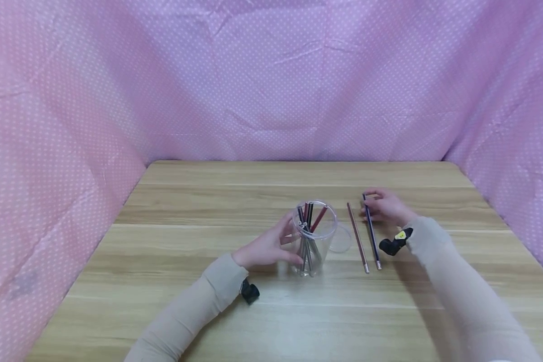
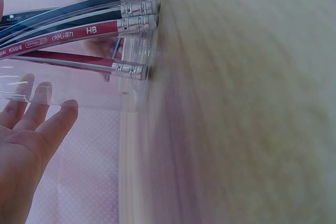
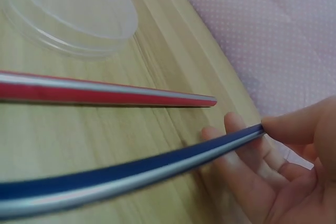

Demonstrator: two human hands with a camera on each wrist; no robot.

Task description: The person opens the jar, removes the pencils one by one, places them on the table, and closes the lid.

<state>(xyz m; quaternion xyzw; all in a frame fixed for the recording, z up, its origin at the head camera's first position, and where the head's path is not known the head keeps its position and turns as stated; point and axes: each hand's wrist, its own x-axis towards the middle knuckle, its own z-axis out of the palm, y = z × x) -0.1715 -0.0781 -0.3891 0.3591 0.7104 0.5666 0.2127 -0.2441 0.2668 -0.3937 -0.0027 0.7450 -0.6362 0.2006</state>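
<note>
A clear plastic cup (image 1: 325, 242) stands upright on the table with several pencils (image 2: 63, 38) in it, dark and red ones, their silver ferrules and erasers at the bottom. My left hand (image 1: 271, 245) holds this cup from the left, thumb on the near side and fingers round the far side. To the right, my right hand (image 1: 386, 207) pinches the far end of a dark blue pencil (image 3: 131, 174) between thumb and fingers. The blue pencil's eraser end points toward me. Beside it on the table lies a red pencil (image 3: 105, 90), almost parallel.
A round clear lid (image 3: 79, 11) lies on the wooden table (image 1: 185, 211) just right of the cup, left of the red pencil. Pink dotted cloth (image 1: 271, 90) hangs behind the table and along both sides.
</note>
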